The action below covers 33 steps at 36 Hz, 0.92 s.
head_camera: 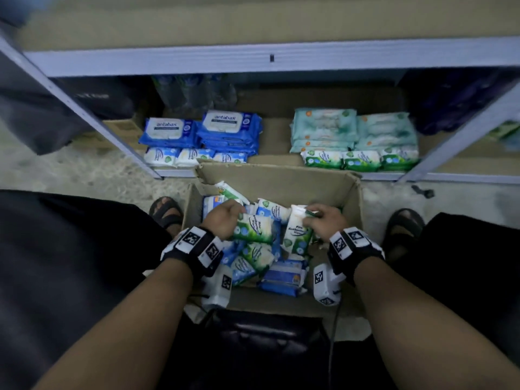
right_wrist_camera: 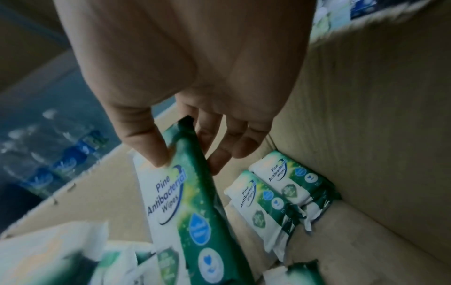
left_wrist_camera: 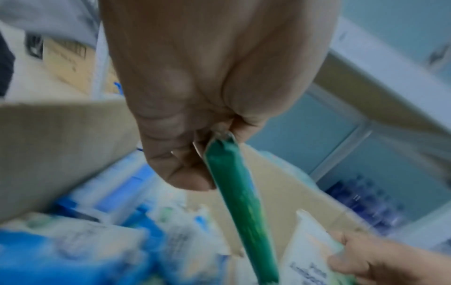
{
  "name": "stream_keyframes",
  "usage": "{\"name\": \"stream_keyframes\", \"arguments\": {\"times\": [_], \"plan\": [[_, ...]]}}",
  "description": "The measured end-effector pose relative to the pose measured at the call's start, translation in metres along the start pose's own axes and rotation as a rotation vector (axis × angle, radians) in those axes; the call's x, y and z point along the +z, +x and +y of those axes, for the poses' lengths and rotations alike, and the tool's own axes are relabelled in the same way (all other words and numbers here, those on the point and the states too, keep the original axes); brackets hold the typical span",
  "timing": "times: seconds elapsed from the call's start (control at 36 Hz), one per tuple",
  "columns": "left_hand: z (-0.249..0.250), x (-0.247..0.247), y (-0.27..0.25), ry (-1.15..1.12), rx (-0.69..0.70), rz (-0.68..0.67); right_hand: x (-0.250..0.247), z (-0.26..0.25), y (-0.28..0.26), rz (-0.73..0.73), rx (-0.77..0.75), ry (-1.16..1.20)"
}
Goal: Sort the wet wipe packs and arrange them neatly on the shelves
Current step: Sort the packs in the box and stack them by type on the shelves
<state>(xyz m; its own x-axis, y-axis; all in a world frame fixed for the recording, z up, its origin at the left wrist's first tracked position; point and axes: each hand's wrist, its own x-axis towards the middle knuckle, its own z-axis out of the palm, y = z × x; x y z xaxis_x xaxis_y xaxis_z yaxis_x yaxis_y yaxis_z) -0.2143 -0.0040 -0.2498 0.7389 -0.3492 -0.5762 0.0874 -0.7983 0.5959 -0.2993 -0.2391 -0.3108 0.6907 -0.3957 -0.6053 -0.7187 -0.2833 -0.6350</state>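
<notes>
Both hands are inside an open cardboard box of mixed wet wipe packs on the floor. My left hand grips a green and white pine wipes pack; the left wrist view shows that pack's green edge pinched by its end. My right hand pinches the top of another green pine pack, thumb on its face and fingers behind. Two more pine packs lie against the box wall. Blue packs lie at the box's near side.
On the low shelf behind the box, blue packs are stacked left and pale green packs right, with rows of small packs in front. A grey shelf beam runs overhead. Water bottles stand at the back. Sandalled feet flank the box.
</notes>
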Motion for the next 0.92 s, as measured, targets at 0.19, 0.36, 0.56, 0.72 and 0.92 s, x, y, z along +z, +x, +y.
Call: {"name": "stream_keyframes", "arguments": {"times": [0.19, 0.36, 0.56, 0.72, 0.92], "plan": [[0.036, 0.015, -0.011, -0.359, -0.031, 0.065, -0.028, -0.002, -0.027, 0.136, 0.005, 0.316], [0.06, 0.023, -0.014, -0.642, -0.178, 0.061, -0.047, 0.006, -0.044, 0.28, 0.001, 0.587], [0.071, 0.028, -0.014, -0.744, -0.153, -0.031, -0.067, 0.02, -0.053, 0.375, -0.008, 0.786], [0.072, 0.038, -0.015, -0.646, -0.18, -0.108, -0.07, 0.024, -0.068, 0.162, -0.065, 0.909], [0.086, 0.062, -0.023, -0.611, -0.132, -0.284, -0.053, 0.032, -0.07, 0.073, -0.18, 0.744]]}}
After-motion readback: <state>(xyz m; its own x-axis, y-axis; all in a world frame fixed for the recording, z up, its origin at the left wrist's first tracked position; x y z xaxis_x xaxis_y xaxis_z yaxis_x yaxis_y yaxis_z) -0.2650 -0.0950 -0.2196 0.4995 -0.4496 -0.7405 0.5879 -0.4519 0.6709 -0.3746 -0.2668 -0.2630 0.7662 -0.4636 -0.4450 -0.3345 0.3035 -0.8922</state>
